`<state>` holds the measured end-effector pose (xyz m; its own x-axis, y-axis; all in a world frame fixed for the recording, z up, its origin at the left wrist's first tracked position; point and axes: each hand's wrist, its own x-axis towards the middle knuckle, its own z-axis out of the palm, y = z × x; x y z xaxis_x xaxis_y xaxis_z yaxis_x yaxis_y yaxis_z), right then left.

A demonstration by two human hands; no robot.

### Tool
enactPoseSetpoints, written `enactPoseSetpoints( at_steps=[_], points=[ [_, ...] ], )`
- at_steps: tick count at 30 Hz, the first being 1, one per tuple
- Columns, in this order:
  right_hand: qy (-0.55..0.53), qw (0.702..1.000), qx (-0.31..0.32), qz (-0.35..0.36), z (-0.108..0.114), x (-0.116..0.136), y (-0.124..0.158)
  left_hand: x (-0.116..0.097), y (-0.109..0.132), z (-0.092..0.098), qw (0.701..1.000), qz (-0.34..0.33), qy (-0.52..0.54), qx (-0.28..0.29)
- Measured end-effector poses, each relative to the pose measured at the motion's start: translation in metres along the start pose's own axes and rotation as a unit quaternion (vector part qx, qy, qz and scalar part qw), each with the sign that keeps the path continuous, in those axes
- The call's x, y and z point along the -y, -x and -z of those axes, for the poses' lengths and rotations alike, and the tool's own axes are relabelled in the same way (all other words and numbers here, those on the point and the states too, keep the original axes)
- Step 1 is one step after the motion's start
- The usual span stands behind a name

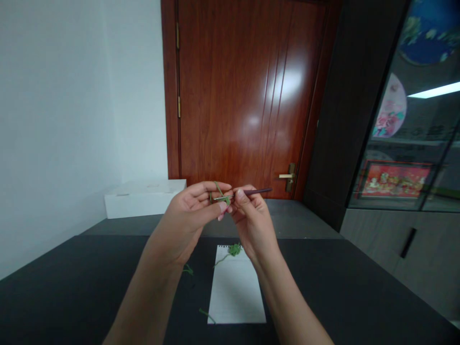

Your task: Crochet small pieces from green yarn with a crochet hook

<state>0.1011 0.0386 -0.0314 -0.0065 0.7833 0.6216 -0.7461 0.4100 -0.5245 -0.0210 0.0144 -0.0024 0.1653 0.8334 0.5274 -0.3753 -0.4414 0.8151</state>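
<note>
2 hands [187, 213] are holding 1 crochet hook [253, 192] and 1 green yarn strand [218, 188], while 3 green yarn bits [234, 249] are lying on or beside 1 notepad [235, 292] on 1 surface [72, 292], with 1 white box [143, 199] and 1 door [244, 96] standing beyond.

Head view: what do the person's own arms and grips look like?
The left grip and right grip are bare, with no gloves or rings. The left forearm and right forearm are bare too, with no sleeves, watch or bracelet in view.
</note>
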Motion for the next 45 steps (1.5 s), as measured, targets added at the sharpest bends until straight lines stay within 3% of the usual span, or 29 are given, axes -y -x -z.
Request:
enactPoseSetpoints(
  at_steps=[24,35,40,45],
  points=[
    [-0.056,0.996,-0.039,-0.050,0.0014,-0.0005,-0.0017,0.0024,0.0007,0.0014,1.000,-0.006,-0.011,0.009],
    [-0.041,0.998,0.001,-0.051,0.0038,0.0003,-0.0027,0.0018,-0.0004,0.0003,1.000,-0.011,-0.010,0.007],
    [-0.046,0.997,0.007,-0.060,0.0035,0.0011,-0.0032,0.0028,-0.0001,-0.0005,0.995,-0.061,-0.063,-0.037],
    [-0.049,0.997,-0.001,-0.053,0.0046,0.0020,-0.0025,0.0025,0.0007,0.0041,0.994,-0.056,-0.089,-0.025]
  ],
)
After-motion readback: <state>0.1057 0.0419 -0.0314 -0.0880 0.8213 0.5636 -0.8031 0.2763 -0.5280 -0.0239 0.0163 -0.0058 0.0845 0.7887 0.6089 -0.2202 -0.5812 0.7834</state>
